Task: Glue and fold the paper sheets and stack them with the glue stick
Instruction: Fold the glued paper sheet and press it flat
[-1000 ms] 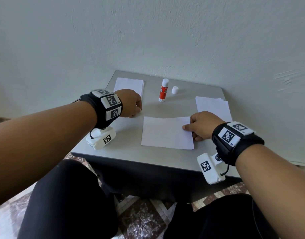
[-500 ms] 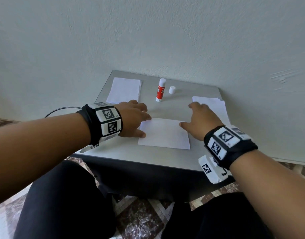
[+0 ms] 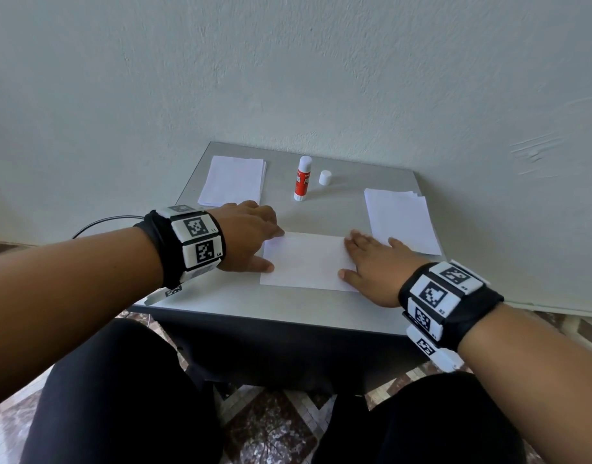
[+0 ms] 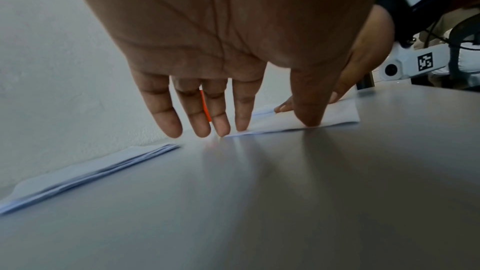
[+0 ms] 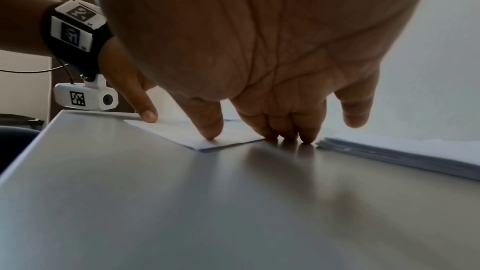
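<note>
Black trousers [image 3: 113,396] fill the nearest part of the head view, at the front edge of a grey table [image 3: 288,309]. Just beyond that edge lies a white folded sheet [image 3: 304,262]. The left hand [image 3: 247,236] is spread flat with straight fingers, its thumb and fingertips [image 4: 221,128] pressing the sheet's left edge. The right hand [image 3: 371,266] is likewise flat and open, its thumb on the sheet's near right corner and its fingertips [image 5: 306,137] down at the right edge. Farther back on the right sits a loose paper stack [image 3: 402,219]; on the left, a tidier folded pile [image 3: 232,180]. Between them, near the wall, a red-and-white glue stick [image 3: 302,179] stands upright, with its white cap [image 3: 325,178] just beside it.
</note>
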